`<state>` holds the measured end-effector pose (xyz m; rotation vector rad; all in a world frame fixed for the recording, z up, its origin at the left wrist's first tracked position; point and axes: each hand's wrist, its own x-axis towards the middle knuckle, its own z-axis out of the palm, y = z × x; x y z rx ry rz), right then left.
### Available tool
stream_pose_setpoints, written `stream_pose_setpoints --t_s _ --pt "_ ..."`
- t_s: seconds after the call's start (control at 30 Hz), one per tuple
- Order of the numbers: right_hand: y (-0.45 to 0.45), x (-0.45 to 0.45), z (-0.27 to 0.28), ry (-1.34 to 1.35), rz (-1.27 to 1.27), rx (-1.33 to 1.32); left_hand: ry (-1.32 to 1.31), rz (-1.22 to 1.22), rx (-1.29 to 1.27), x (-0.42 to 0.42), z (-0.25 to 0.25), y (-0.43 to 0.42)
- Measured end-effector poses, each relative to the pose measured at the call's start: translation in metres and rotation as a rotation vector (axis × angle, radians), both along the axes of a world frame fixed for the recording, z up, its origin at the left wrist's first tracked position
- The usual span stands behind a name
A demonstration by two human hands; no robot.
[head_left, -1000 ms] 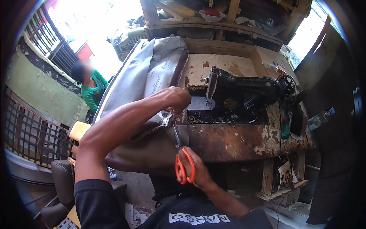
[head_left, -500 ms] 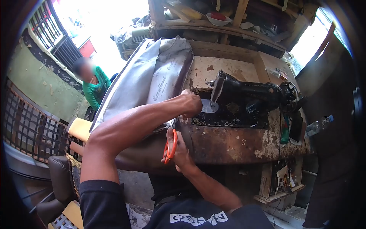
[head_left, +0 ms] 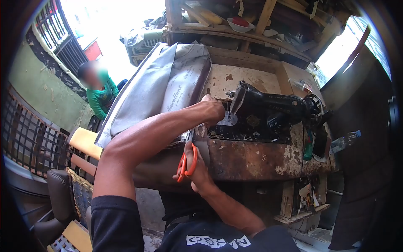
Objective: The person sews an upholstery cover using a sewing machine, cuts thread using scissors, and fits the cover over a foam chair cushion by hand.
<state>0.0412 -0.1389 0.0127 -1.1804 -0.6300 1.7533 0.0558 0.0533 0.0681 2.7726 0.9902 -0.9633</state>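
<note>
Free tabletop strip [head_left: 247, 161], sewing machine [head_left: 270, 101] behind, left forearm [head_left: 163, 127] barring fabric [head_left: 145, 86]

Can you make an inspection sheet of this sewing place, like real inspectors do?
Surface: wooden table, worn and stained.
Job's things: orange-handled scissors; grey fabric printed "Excellent", left of the black sewing machine.
Clutter: clear bottle, green container and dark flat object near the table's right end.
Hands: right hand holds the scissors; left hand is curled near the machine, its grip hidden.
Cables: thin dark cord, perhaps, below the tool tray.
Surroundings: person in green at left; shelf with white bowl behind the table.
</note>
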Motion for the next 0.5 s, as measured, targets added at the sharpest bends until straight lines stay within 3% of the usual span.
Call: stream_pose_setpoints --t_s 0.23,0.37,0.43,0.5 --pt "0.032 -0.006 -0.015 -0.034 -0.035 0.017 -0.01 -0.013 0.017 -0.003 -0.005 0.003" --pt "0.025 -0.01 -0.024 -0.267 -0.112 0.053 -0.077 0.028 -0.01 0.001 -0.009 -0.001" --pt "0.021 -0.009 -0.034 -0.137 -0.177 0.166 -0.16 0.065 -0.04 0.0 -0.004 -0.006" --pt "0.001 0.007 -0.036 0.113 -0.249 0.244 -0.493 0.238 -0.048 -0.001 0.004 -0.012"
